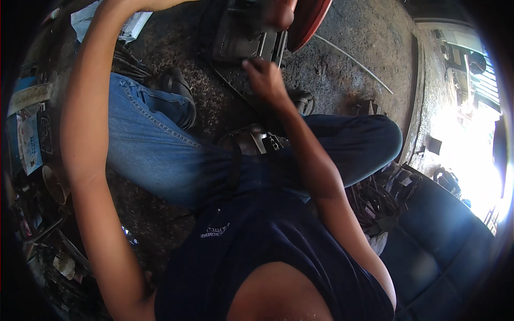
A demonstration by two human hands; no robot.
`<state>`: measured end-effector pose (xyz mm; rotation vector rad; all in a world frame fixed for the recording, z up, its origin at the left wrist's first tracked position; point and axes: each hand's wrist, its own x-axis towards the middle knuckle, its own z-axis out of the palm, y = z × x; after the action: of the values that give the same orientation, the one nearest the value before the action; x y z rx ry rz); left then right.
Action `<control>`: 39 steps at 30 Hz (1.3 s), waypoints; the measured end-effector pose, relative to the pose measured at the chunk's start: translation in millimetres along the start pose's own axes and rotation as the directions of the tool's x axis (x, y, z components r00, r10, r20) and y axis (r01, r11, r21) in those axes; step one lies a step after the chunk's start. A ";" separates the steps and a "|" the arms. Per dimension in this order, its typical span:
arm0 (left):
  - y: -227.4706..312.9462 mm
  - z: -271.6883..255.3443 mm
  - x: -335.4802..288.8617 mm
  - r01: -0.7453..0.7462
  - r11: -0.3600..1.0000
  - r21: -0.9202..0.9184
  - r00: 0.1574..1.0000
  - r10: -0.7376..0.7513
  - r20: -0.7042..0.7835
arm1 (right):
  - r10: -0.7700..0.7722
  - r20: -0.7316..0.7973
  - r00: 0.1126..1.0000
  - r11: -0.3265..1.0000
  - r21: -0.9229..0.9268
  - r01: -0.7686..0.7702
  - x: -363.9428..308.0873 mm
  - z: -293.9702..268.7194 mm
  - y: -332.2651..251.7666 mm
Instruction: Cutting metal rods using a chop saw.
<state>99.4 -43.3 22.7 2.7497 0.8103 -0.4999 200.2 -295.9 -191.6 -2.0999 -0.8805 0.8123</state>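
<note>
Ahead of me on the floor stands what looks like a cut-off saw, with a red round guard (313, 24) and a dark grey base (227, 45). My right hand (266, 81) is closed at the near edge of that base, by two shiny metal bars (279, 51). Whatever its fingers grip is hidden, and the hand is slightly blurred. Stretching forward along the left side, my left arm ends in my left hand (152, 4) at the top edge, left of the saw. Most of its fingers are cut off by the picture's edge.
A thin pale rod (356, 64) lies on the stained floor, right of the saw. A dark cable (227, 83) runs from the base toward my legs. Metal scraps (375, 195) heap by my right knee; clutter lines the left side. Whitish sheets (136, 25) lie at the upper left.
</note>
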 end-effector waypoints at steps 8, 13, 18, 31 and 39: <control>8.4 -24.6 -28.5 0.054 0.998 0.042 0.998 -0.053 -0.023 | 0.570 -0.073 0.818 0.806 0.245 -0.539 16.6 65.1 126.9; -2.3 -23.3 -27.2 0.082 0.995 0.056 0.995 -0.078 -0.064 | -0.022 0.270 0.962 0.982 0.189 -0.030 -6.3 90.9 86.2; -8.4 -23.8 -42.2 0.080 0.994 0.072 0.994 -0.075 -0.074 | 0.063 0.703 0.708 0.919 0.235 -0.316 -38.7 118.3 67.2; -11.0 -23.7 -39.7 0.016 0.990 0.139 0.994 -0.001 -0.107 | 0.624 0.049 0.780 0.635 0.550 -0.542 16.4 91.1 135.8; 3.1 -25.7 -45.4 0.087 0.983 0.164 0.984 -0.059 -0.169 | 0.494 0.583 0.645 0.258 0.610 -0.749 25.4 75.4 201.3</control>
<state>72.0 -59.6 64.0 2.9590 0.9513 -0.3765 224.6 -353.1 -398.9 -1.3749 0.3743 1.6007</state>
